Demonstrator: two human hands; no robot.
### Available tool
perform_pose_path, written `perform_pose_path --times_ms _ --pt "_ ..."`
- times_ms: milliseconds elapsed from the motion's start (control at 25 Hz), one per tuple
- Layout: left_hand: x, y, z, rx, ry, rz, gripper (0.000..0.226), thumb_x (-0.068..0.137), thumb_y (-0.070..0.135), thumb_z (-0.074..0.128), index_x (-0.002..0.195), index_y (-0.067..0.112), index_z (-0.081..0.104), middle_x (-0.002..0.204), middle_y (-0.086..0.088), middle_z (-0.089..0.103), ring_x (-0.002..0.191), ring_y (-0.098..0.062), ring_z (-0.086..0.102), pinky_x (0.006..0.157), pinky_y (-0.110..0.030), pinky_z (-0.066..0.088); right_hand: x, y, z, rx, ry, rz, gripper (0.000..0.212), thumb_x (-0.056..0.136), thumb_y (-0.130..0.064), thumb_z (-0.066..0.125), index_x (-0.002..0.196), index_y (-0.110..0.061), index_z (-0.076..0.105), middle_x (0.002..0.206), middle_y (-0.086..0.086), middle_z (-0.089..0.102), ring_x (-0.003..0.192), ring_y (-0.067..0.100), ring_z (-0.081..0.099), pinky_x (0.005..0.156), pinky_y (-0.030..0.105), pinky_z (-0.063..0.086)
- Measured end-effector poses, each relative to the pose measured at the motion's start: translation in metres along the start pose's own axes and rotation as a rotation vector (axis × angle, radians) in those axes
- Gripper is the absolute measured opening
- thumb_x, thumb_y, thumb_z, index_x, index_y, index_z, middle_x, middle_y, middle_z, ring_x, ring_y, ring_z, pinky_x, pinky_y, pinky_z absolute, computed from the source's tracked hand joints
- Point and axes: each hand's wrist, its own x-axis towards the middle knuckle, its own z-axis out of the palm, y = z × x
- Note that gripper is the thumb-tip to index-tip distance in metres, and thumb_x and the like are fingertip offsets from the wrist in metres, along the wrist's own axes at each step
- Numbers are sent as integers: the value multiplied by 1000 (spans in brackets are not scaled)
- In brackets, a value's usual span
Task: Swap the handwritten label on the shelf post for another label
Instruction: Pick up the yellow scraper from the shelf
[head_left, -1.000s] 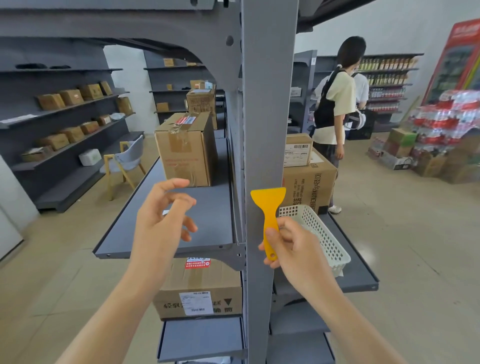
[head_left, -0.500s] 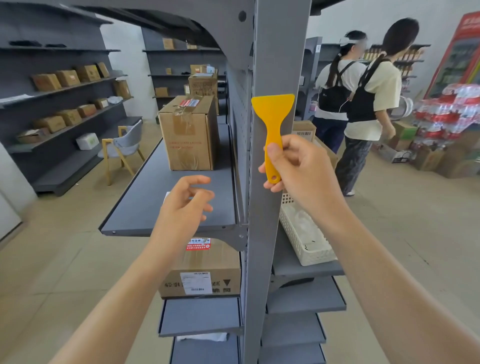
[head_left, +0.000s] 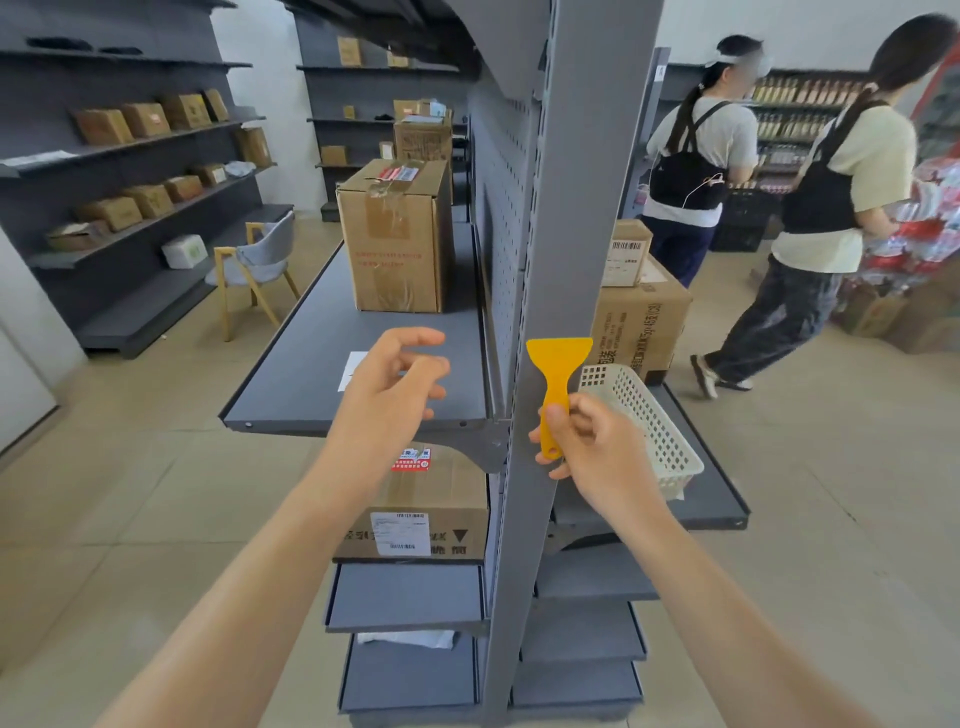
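Shelf post (head_left: 566, 218) grey, upright, centre of view, front face bare at hand height; no handwritten label readable on it. Yellow scraper (head_left: 557, 379) held blade-up against post face, blade wide and flat, handle with hole at bottom end. Right hand (head_left: 592, 447) clamped on scraper handle, thumb on front, fingers wrapped behind, just right of post. Left hand (head_left: 389, 395) apart from post, loose and half-curled, fingers spread, nothing gripped, hovering over grey shelf (head_left: 322, 374) left of post. White paper slip (head_left: 350, 370) flat on that shelf, partly hidden behind left hand; writing not readable, cannot tell if label. Tall cardboard box (head_left: 397, 239) upright further back on same shelf, taped top, red-and-white sticker. White perforated basket (head_left: 649, 415) on shelf right of post, tilted toward front edge, just behind right hand. Brown cartons (head_left: 644, 312) stacked behind basket. Carton with shipping label (head_left: 426, 514) on lower shelf, under left forearm. Lower shelves below mostly bare. Wooden chair with grey seat (head_left: 254, 265) on floor at left, near dark wall shelving (head_left: 135, 156) holding small boxes. Two people (head_left: 696, 161) with black backpacks standing at right, backs turned, near stocked racks.
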Motion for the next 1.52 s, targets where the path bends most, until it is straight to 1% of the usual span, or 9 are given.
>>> perform_pose_path --times_ms 160,320,480,640,800,960,1240,1400,1520 --pt "-3 2 -2 10 3 -10 22 101 19 52 119 28 61 106 0 66 92 -11 66 72 -20 51 6 -21 -9 1 16 -43 20 105 -29 53 95 -18 66 80 -2 77 67 16 74 56 28 60" --pt "-6 4 -3 3 0 -15 22 101 18 52 118 28 61 106 -2 66 88 -11 67 70 -21 52 21 -79 -28 20 70 -187 23 104 -31 54 105 -12 67 82 1 78 61 14 73 52 23 57" --pt "-8 5 -6 6 -2 -24 24 100 18 53 120 29 60 104 0 65 85 -10 67 69 -19 52 28 -104 -36 43 115 -241 19 103 -32 56 102 -16 67 78 1 79 58 16 73 50 24 58" --pt "-7 5 -7 -9 8 -8 34 99 16 54 129 32 48 102 -1 65 86 -12 69 70 -21 53 18 -64 -25 19 61 -138 18 104 -31 54 97 -19 66 80 -1 79 61 14 74 52 25 58" --pt "-5 3 -9 24 -2 -7 44 99 19 57 137 35 39 104 -1 66 89 -11 70 71 -21 53 -1 0 -2 4 -30 77 19 105 -28 52 91 -25 64 80 1 76 71 18 75 62 44 63" --pt "-3 4 -10 31 -14 -14 46 99 19 58 139 33 39 104 -2 66 88 -12 70 71 -21 55 -7 13 4 -13 -53 130 19 104 -27 51 91 -24 65 84 3 77 71 18 75 63 42 63" --pt "-2 4 -10 34 -30 -31 43 100 18 55 137 34 39 105 -3 66 86 -12 70 66 -18 55 20 -81 -26 32 54 -154 20 105 -28 52 101 -17 68 82 2 78 63 15 75 52 24 59" --pt "0 5 -16 24 -22 -34 44 100 19 56 138 33 39 107 -5 66 86 -13 70 68 -20 55 32 -108 -34 83 110 -230 19 105 -29 53 99 -18 68 80 5 78 62 18 75 52 25 60" --pt "0 2 -22 6 -14 -36 43 100 19 55 138 32 39 109 -5 66 88 -14 70 70 -21 55 22 -72 -22 24 57 -130 19 104 -29 54 97 -18 68 81 3 79 66 19 76 54 30 59"
